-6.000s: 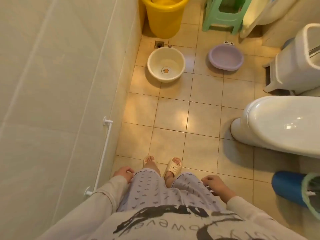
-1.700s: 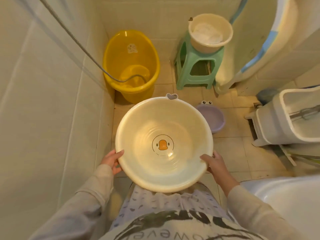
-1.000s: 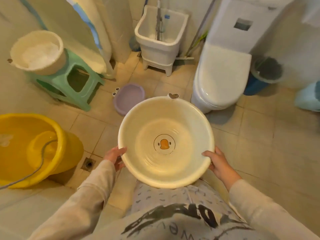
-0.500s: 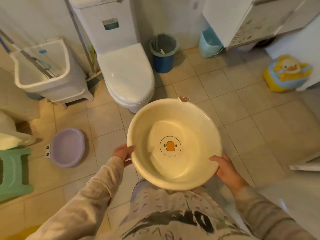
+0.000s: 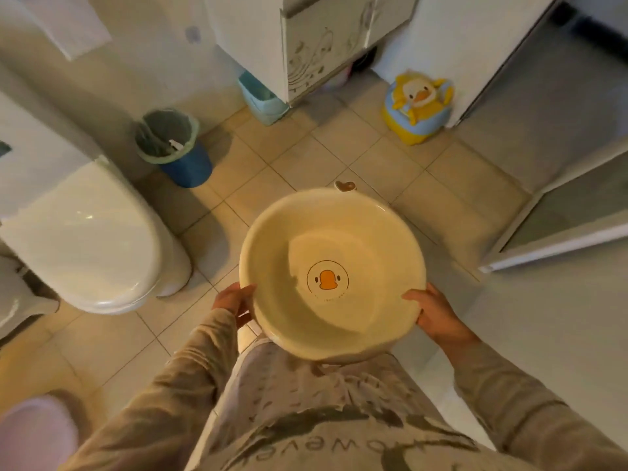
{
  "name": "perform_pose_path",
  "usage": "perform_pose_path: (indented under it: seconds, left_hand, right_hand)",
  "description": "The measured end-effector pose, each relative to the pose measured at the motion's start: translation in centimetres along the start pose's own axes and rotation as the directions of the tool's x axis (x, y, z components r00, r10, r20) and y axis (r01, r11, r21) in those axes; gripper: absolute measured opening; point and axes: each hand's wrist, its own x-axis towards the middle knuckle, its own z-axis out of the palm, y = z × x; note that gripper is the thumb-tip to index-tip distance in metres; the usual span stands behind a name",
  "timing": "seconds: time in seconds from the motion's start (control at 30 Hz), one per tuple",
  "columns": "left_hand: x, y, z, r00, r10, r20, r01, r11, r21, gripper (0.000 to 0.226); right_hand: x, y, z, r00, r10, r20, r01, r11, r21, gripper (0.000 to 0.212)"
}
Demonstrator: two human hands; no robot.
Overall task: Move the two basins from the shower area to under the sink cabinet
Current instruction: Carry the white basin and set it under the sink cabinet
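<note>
I carry a cream basin (image 5: pixel 299 232) with an orange duck print in its bottom, held level in front of my waist. My left hand (image 5: pixel 234 302) grips its left rim and my right hand (image 5: pixel 433 312) grips its right rim. The purple basin (image 5: pixel 34 433) sits on the floor tiles at the bottom left edge, partly cut off. The white sink cabinet (image 5: pixel 306 42) stands ahead at the top, raised off the floor with a dark gap beneath it.
A white toilet (image 5: pixel 85 239) fills the left side. A blue waste bin (image 5: pixel 173 147) with a green liner stands beside it. A light blue bin (image 5: pixel 261 96) sits by the cabinet's left corner. A yellow duck potty (image 5: pixel 418 107) stands at the right. A white door frame (image 5: pixel 550 215) lies right.
I picked up the cream basin with both hands and turned right, away from the shower area. The cabinet and duck potty have swung into the middle; the purple basin has slid to the bottom left.
</note>
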Motion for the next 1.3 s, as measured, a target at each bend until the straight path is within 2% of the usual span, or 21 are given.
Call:
perform_pose_path:
  seconds: [0.07, 0.17, 0.23, 0.37, 0.57, 0.7, 0.87, 1.13, 1.3]
  left_hand:
    - [0.9, 2.2, 2.6, 1.000, 0.014, 0.026, -0.015, 0.999, 0.052, 0.006]
    - [2.4, 5.0, 6.2, 0.998, 0.010, 0.068, -0.019, 0.991, 0.131, 0.026]
    - [3.4, 6.9, 8.5, 0.997, 0.001, 0.083, -0.015, 0.985, 0.169, 0.024]
    - [6.0, 11.1, 13.6, 0.991, -0.010, 0.133, -0.016, 0.982, 0.191, 0.041]
    - [9.2, 18.2, 21.6, 0.984, -0.043, 0.171, 0.002, 0.974, 0.229, 0.016]
    - [11.0, 23.5, 26.5, 0.977, -0.046, 0.210, -0.018, 0.956, 0.292, 0.044]
    - [12.4, 29.0, 32.2, 0.968, -0.062, 0.242, -0.033, 0.928, 0.370, 0.053]
    - [14.9, 32.1, 41.5, 0.977, -0.065, 0.203, -0.005, 0.946, 0.325, 0.061]
    - [15.7, 31.2, 47.7, 0.987, -0.085, 0.140, 0.054, 0.976, 0.209, 0.052]
  right_hand:
    - [1.0, -1.1, -1.1, 1.000, 0.005, -0.029, -0.004, 1.000, 0.030, 0.047]
    - [2.4, -3.1, -2.0, 0.997, 0.012, -0.071, -0.012, 1.000, 0.001, 0.042]
    - [3.5, -4.5, -2.5, 0.995, 0.039, -0.090, -0.036, 0.998, 0.042, 0.040]
    - [6.8, -8.2, -3.1, 0.992, 0.045, -0.115, -0.033, 0.994, 0.107, 0.044]
    - [11.1, -15.4, -3.0, 0.978, 0.044, -0.205, -0.006, 0.983, 0.184, 0.047]
    - [13.7, -20.0, -3.0, 0.966, 0.048, -0.254, 0.012, 0.973, 0.230, 0.050]
    - [16.8, -24.6, -3.3, 0.954, 0.058, -0.295, 0.030, 0.957, 0.288, 0.054]
    - [24.2, -32.2, -7.5, 0.967, 0.067, -0.247, 0.003, 0.962, 0.273, 0.052]
    - [30.1, -39.6, -12.1, 0.983, 0.077, -0.169, -0.052, 0.987, 0.151, 0.044]
